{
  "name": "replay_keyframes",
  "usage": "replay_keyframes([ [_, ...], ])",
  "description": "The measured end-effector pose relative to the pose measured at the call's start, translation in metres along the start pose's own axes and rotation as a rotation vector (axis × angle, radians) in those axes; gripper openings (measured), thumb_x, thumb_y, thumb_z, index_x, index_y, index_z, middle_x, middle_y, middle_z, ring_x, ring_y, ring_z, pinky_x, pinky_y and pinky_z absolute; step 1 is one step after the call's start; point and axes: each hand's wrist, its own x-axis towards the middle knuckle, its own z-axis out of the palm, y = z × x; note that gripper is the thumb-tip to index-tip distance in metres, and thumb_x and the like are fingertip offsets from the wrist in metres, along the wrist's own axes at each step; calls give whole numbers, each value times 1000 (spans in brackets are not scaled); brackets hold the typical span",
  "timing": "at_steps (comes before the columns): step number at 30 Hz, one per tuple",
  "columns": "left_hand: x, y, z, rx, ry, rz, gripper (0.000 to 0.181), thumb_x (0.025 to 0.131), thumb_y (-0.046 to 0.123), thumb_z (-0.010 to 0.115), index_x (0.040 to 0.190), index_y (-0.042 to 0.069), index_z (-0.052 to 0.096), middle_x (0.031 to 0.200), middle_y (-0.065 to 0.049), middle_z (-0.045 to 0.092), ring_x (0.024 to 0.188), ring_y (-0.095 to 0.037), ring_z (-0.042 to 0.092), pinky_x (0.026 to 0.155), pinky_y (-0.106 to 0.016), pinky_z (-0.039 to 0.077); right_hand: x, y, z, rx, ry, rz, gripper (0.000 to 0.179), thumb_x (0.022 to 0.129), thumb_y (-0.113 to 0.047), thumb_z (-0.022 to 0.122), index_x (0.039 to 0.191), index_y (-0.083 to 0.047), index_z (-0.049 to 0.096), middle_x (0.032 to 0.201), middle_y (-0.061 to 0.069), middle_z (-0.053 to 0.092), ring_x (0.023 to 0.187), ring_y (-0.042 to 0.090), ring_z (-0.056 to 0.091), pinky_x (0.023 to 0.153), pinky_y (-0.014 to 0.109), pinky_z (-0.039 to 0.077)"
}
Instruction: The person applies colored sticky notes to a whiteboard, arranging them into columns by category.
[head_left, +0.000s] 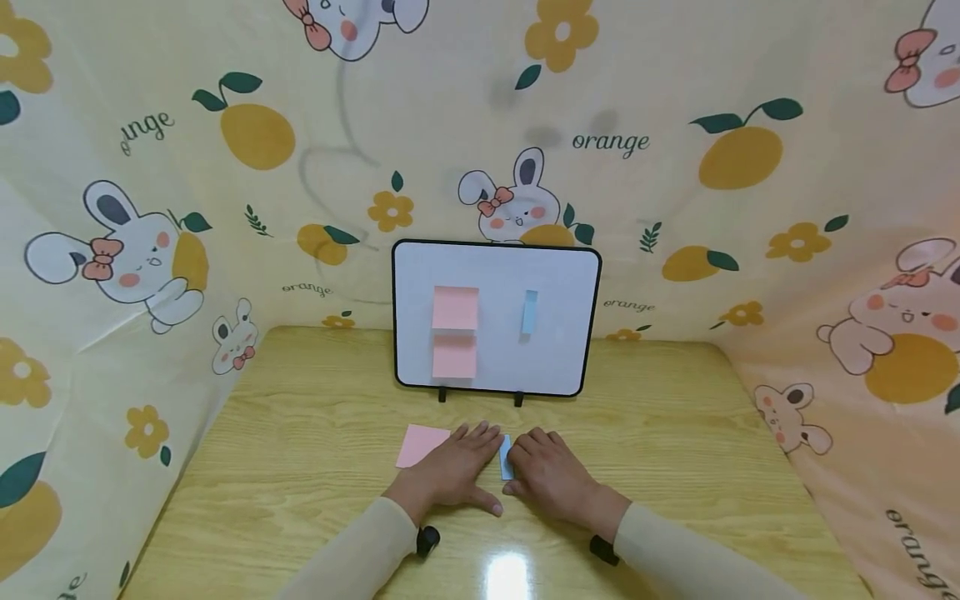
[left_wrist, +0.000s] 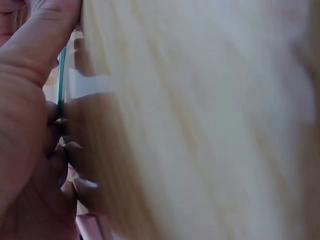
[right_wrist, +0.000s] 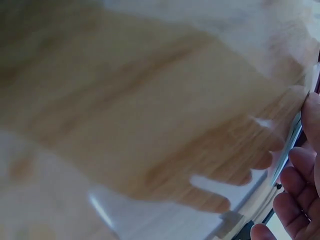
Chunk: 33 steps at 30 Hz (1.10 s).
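Note:
A narrow light-blue sticky-note pad (head_left: 505, 467) lies on the table between both hands. My left hand (head_left: 453, 469) rests on the table with its fingers extended, fingertips at the pad's left edge and thumb spread toward me. On the other side, my right hand (head_left: 553, 477) has curled fingers over the pad's right edge and its thumb close to the near end; it appears to pinch the pad there. From the right wrist, the thumb (right_wrist: 312, 117) touches the thin pad's edge. A square pink sticky-note pad (head_left: 420, 443) lies partly under the left hand's far side.
Behind the hands, a black-framed whiteboard (head_left: 495, 367) stands on small black feet. It carries two pink sticky notes (head_left: 455, 308), one above the other, and a blue strip (head_left: 529, 312) at right. A patterned cloth (head_left: 442, 108) surrounds the wooden table (head_left: 300, 467).

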Motion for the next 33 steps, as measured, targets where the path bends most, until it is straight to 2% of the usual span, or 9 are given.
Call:
replay_keyframes([
  [11,0,0,-1,-18,-4,3,117,84,78,68,169,11,25,177,-5,21,165,-23,14,135,-47,13,2,3,5,-35,55,-14,35,93,-46,78,104,-16,67,103,-4,67,97,17,57,80,36,50],
  [23,-1,2,-3,-27,-11,-3,117,83,78,68,169,11,25,177,-5,20,165,-23,14,135,-47,13,1,3,3,-3,73,3,23,96,-40,77,100,-18,71,100,-5,69,96,16,58,81,37,51],
  [28,-1,3,-4,-33,-14,-4,118,83,78,69,169,11,25,177,-5,20,165,-24,14,135,-47,14,1,5,3,-67,91,-26,16,100,-33,73,99,-17,73,100,-4,70,97,17,59,82,37,50],
  [33,0,2,-2,-20,-12,-9,118,82,79,69,169,12,26,177,-3,21,165,-22,14,135,-46,14,3,6,4,-165,113,-75,16,91,-29,78,96,-16,71,102,-2,70,97,19,61,83,38,52],
])
